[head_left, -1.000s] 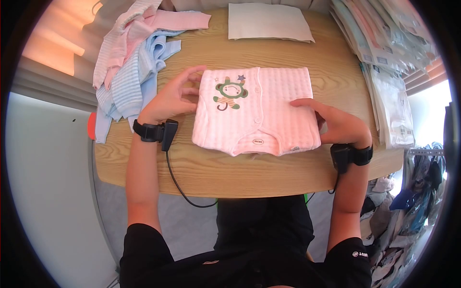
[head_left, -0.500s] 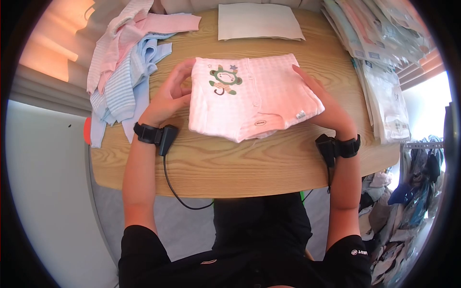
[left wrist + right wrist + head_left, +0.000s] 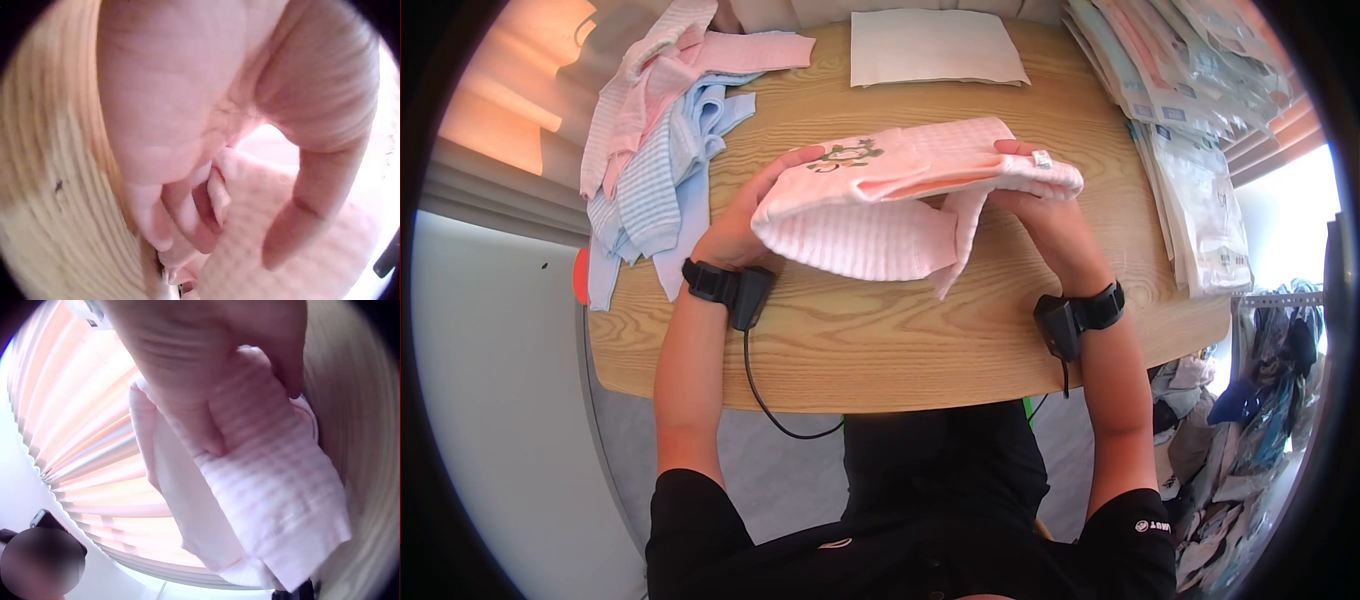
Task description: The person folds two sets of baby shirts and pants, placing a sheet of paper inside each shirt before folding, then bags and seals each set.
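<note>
Head view: left hand and right hand each grip an end of the folded pink top, held between them just above the bench, probably so the fold holds. Tiny tag by the right hand, can't read it. Left wrist: fingers curled into the cloth. Right wrist: hand clamped on the hem

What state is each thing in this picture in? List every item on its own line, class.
Pink baby garment, folded, held up at both ends, one flap hanging loose.
Left hand, grips the garment's left end.
Right hand, grips its right end.
Heap of pink and blue baby clothes, unfolded, piled loosely.
White sheet, lying flat.
Packaged garments, bagged, stacked overlapping.
</note>
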### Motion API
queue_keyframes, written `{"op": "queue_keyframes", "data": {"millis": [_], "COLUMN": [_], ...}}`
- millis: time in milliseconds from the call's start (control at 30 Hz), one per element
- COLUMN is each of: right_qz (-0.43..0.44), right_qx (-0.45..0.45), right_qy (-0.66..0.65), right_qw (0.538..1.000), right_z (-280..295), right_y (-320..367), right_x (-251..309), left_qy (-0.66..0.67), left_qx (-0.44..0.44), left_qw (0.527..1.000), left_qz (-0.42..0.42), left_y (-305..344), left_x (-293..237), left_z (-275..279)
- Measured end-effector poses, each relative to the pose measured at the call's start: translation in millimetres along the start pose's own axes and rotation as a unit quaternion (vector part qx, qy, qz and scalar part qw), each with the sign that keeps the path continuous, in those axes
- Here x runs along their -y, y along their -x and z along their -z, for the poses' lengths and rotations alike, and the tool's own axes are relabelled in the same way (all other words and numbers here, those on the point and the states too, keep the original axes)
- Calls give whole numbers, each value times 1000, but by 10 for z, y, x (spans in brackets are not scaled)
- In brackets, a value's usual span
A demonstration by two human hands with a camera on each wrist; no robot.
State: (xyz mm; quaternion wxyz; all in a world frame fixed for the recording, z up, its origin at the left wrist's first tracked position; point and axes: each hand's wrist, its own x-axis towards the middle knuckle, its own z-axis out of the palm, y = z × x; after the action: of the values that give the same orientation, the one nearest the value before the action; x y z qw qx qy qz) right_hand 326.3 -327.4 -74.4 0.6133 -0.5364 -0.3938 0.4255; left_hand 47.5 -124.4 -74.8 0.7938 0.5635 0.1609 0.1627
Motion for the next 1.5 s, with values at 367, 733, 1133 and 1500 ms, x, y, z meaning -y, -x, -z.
{"op": "queue_keyframes", "data": {"millis": [367,733,1133,1500], "right_qz": [107,85,-60,-71], "right_qx": [-123,-174,-146,-12], "right_qy": [0,121,332,272], "right_qw": [987,974,930,960], "right_z": [-250,-116,248,254], "right_y": [8,75,-10,12], "right_x": [15,194,111,102], "left_qy": [-49,-28,-43,-288], "left_qx": [-37,-117,-33,-151], "left_qw": [998,989,959,937], "left_qz": [5,88,279,123], "left_y": [4,-30,43,-17], "left_x": [128,-23,-65,-27], "left_z": [-23,-153,2,86]}}
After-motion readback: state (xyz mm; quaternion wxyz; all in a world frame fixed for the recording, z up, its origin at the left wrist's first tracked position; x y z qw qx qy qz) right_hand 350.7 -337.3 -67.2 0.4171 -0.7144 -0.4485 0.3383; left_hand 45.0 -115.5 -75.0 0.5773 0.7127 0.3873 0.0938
